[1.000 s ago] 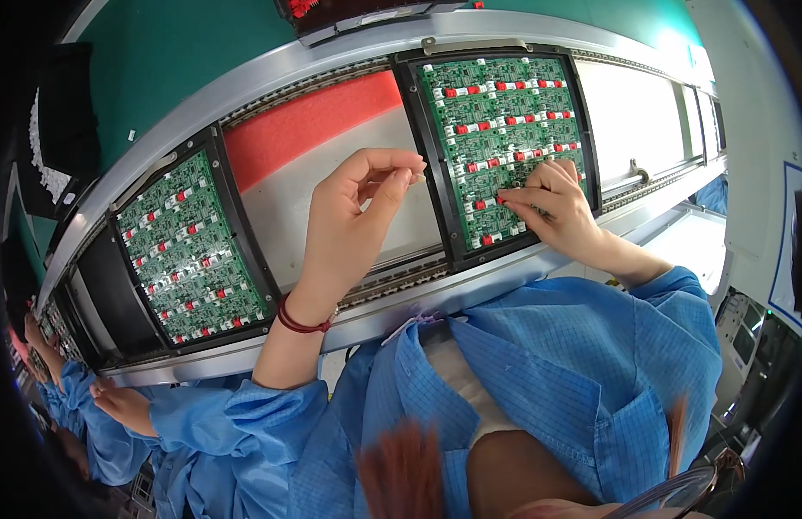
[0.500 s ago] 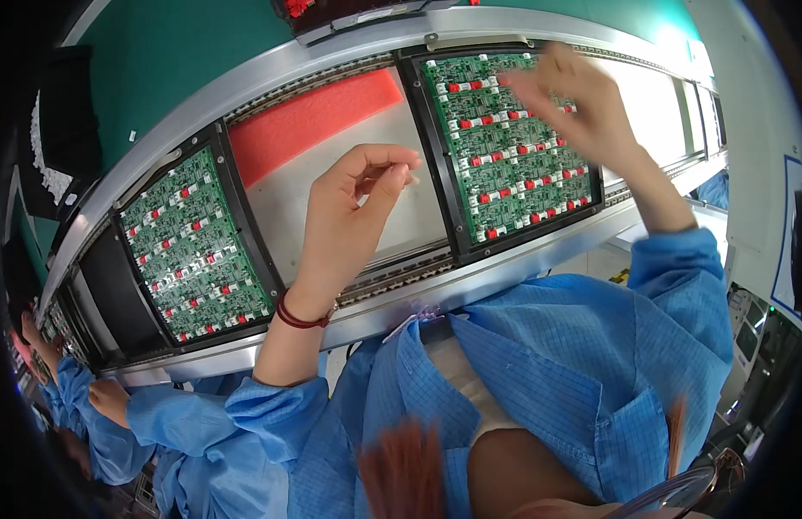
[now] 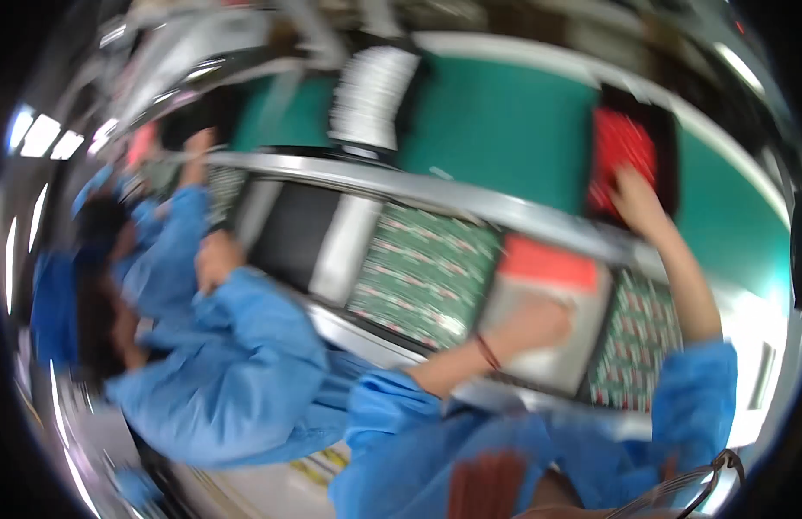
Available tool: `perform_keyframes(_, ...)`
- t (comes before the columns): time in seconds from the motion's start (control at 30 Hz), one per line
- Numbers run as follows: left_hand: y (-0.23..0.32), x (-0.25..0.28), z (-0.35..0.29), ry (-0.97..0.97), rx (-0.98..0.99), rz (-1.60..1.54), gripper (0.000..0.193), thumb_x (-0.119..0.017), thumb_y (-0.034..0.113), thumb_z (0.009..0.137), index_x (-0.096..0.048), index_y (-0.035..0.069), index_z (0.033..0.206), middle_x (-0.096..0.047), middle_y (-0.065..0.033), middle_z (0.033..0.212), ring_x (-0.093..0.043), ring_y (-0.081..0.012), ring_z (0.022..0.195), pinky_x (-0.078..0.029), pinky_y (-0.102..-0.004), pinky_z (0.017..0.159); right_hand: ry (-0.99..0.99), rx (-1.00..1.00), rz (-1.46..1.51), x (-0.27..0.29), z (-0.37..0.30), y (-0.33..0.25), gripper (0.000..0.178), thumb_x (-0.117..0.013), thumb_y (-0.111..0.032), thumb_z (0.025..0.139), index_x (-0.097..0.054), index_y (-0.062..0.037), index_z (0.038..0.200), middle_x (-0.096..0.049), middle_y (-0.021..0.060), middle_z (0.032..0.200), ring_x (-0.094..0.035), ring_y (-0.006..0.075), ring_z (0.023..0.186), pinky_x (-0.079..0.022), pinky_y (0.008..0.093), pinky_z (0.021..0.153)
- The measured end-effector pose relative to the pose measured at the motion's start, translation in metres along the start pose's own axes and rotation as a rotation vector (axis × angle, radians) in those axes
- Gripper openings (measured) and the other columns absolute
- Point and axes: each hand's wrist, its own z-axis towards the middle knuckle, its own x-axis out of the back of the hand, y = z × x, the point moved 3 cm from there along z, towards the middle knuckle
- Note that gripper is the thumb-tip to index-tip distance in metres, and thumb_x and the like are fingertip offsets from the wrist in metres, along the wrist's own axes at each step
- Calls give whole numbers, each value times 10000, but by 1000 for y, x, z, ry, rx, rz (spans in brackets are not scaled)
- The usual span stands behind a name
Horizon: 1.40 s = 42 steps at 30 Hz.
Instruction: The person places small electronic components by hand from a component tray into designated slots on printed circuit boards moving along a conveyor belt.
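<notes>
My right hand (image 3: 636,201) reaches over the far rail into a black tray (image 3: 666,130) of small red parts (image 3: 622,137). Its fingertips are among the parts, so their grip is hidden. My left hand (image 3: 537,325), a dark red band at its wrist, hovers with curled fingers above a pale panel on the line. Motion blur hides what small thing it may hold. A pink-red foam strip (image 3: 552,262) lies just beyond it. Green circuit boards with red and white parts sit in black frames on both sides, a right board (image 3: 626,346) and a left board (image 3: 427,277).
A metal rail (image 3: 470,195) runs between the line and a green work surface (image 3: 505,112). On that surface stands a black tray with white parts (image 3: 372,95). To the left, a co-worker in blue has a hand (image 3: 218,259) near the line's edge.
My view has swung left and blurred. My right hand has gone from above the right board to the red parts' tray. My left hand stays over the pale panel.
</notes>
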Motion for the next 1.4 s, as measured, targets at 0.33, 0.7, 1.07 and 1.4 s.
perform_keyframes(0.33,-11,-6,-3,83,42,19,156,-533,117,667,-570,-21,729,-588,-175,628,-587,-358,633,-448,-461,622,-65,-33,252,-11,9,3,121,-598,13,736,-508,43,811,-574,218,741,-576,384,747,-446,419,670)
perform_keyframes(0.7,-26,-1,3,141,9,47,114,-553,92,657,-573,-3,715,-580,-159,621,-583,-343,638,-429,-456,606,-77,-66,289,-16,19,9,110,-549,86,700,-554,74,810,-595,179,698,-602,253,654,-465,342,607)
perform_keyframes(1.07,-29,-3,2,306,-35,56,112,-607,108,635,-570,7,603,-585,-174,614,-590,-341,627,-448,-426,601,-9,-73,181,-25,17,28,169,-571,94,650,-490,46,790,-563,186,711,-583,325,703,-443,385,631)
perform_keyframes(1.4,-42,2,-3,243,-102,15,73,-558,81,674,-560,15,704,-590,-171,636,-594,-346,649,-448,-460,606,140,18,223,-9,6,20,233,-562,57,795,-564,15,1024,-571,118,748,-546,166,649,-445,287,620)
